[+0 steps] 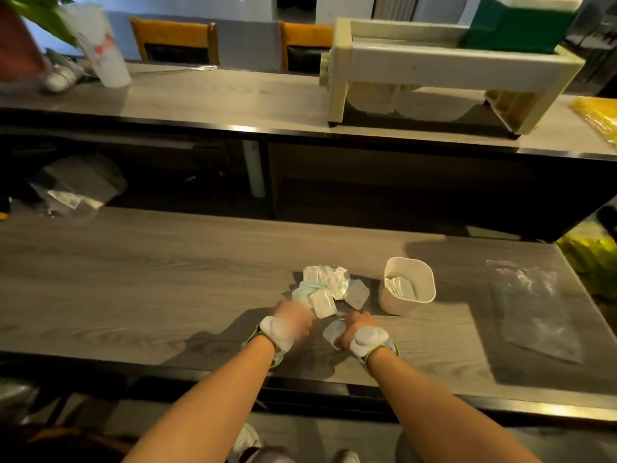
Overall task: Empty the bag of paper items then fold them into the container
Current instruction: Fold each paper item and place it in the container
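A heap of white paper napkins (329,283) lies on the grey wooden table, just beyond my hands. My left hand (293,317) is blurred and rests at the near left edge of the heap, touching a folded napkin (322,304). My right hand (355,324) is closed on a single napkin (334,330) low over the table. To the right of the heap stands a white square container (409,285) with folded napkins inside. The emptied clear plastic bag (531,304) lies flat further right.
A raised counter (233,101) runs behind the table with a cream stand (444,65), a white cup stack (100,45) and a green box. Another plastic bag (76,185) sits on the shelf at left. Something yellow-green (591,259) lies off the table's right end.
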A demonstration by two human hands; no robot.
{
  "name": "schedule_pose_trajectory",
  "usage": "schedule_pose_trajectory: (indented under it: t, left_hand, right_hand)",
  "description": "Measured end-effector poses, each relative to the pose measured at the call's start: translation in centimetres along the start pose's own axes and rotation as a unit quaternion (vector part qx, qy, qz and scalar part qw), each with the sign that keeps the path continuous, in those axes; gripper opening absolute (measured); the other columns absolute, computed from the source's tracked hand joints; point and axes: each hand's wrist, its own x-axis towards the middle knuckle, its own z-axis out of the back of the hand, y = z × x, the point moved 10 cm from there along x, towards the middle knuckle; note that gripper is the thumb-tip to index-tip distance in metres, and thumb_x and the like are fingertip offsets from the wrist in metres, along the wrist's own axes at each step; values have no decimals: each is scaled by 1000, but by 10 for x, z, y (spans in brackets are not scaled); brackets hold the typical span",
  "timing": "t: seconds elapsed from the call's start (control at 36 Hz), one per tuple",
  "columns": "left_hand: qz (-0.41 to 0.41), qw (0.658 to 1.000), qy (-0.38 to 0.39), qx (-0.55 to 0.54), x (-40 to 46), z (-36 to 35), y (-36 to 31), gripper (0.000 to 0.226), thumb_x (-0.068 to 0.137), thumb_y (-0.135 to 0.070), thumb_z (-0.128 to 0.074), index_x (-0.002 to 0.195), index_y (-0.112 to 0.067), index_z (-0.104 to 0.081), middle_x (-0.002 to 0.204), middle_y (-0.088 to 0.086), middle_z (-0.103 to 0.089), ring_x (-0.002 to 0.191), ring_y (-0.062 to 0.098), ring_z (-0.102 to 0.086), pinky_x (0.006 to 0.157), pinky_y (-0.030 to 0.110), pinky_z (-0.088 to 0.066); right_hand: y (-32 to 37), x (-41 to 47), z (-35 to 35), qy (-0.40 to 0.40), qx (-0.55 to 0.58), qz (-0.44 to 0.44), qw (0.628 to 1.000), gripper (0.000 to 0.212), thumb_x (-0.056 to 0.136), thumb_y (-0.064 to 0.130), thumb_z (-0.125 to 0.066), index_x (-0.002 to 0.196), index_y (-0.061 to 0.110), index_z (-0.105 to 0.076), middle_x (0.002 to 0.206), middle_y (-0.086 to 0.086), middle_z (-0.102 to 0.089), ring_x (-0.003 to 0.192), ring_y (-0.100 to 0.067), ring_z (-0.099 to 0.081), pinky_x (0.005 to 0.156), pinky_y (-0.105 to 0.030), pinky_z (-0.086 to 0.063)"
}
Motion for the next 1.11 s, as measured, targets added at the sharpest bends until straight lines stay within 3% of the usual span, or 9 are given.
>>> schedule_pose_trajectory:
  t: [0.11, 0.19, 0.28, 0.44, 0.61, 0.78, 0.89, 1.0, 1.11]
  left_hand:
    - [-67, 997, 13, -40, 3, 3, -2, 17, 93, -25, -59, 92, -9, -66, 77, 5, -62, 62, 14, -58, 48, 21, -49]
    - [-103, 994, 32, -32, 4, 6, -7, 14, 89, -28, -64, 94, -16, -70, 84, 1, -66, 78, 13, -62, 58, 23, -54]
    - [-129, 990, 34, -42, 5, 14, -14, 14, 89, -22, -65, 96, -12, -71, 89, 7, -67, 83, 18, -62, 65, 28, -54]
    - [-121, 991, -1, -62, 13, 42, -13, 10, 91, -11, -62, 81, -10, -64, 72, 2, -60, 63, 9, -54, 46, 13, -48]
    - [-62, 993, -53, -84, 24, 68, 12, 17, 97, -19, -51, 105, -5, -57, 99, 13, -58, 77, 19, -57, 45, 21, -53]
    - [-46, 990, -72, -111, 29, 78, 24, 27, 96, -19, -53, 119, -5, -58, 100, 10, -58, 73, 16, -54, 42, 21, -46]
    - [-1, 981, -46, -188, 29, 70, 30, 25, 97, -15, -52, 119, -6, -56, 100, 12, -58, 75, 18, -58, 47, 25, -53]
    - [39, 970, -47, -235, 26, 66, 27, 24, 97, -16, -52, 120, -11, -53, 118, 13, -54, 103, 29, -56, 67, 36, -56]
    - [54, 952, -23, -301, 21, 57, 24, 43, 88, -44, -60, 122, -19, -53, 134, 9, -52, 109, 31, -61, 65, 39, -59]
  right_hand:
    - [25, -2, 9, 17, 110, 56, 992, 43, 85, 21, -65, 127, 14, -58, 127, -6, -61, 114, -23, -59, 95, -28, -45]
    - [54, -4, 17, 24, 148, 142, 979, 33, 85, 4, -61, 118, 8, -63, 94, 5, -63, 73, 4, -53, 66, -1, -42]
    - [68, 1, 26, 10, 170, 163, 972, 36, 80, -4, -61, 110, 16, -64, 77, 14, -55, 62, 2, -51, 57, -7, -46]
    - [50, 18, 29, -67, 276, 65, 957, 30, 79, 22, -73, 101, 21, -52, 76, -6, -65, 69, -27, -64, 73, -41, -57]
    - [30, 21, 19, -72, 114, -35, 990, 58, 81, 40, -71, 123, 4, -53, 123, -15, -58, 115, -32, -56, 90, -31, -47]
    - [29, 19, 14, -62, 123, -38, 990, 18, 86, 29, -66, 74, 16, -62, 86, -7, -66, 82, -24, -61, 69, -26, -44]
    - [23, 15, 7, -56, 382, -64, 920, 18, 76, 19, -78, 79, 17, -60, 79, -9, -63, 69, -22, -57, 71, -33, -53]
    - [51, 4, 9, 0, 585, -18, 811, 23, 83, 2, -70, 73, 12, -51, 57, -5, -51, 48, -15, -48, 42, -23, -40]
    - [89, -6, 12, 54, 591, 28, 805, 16, 86, 2, -67, 76, 8, -55, 57, -6, -54, 46, -14, -52, 41, -22, -42]
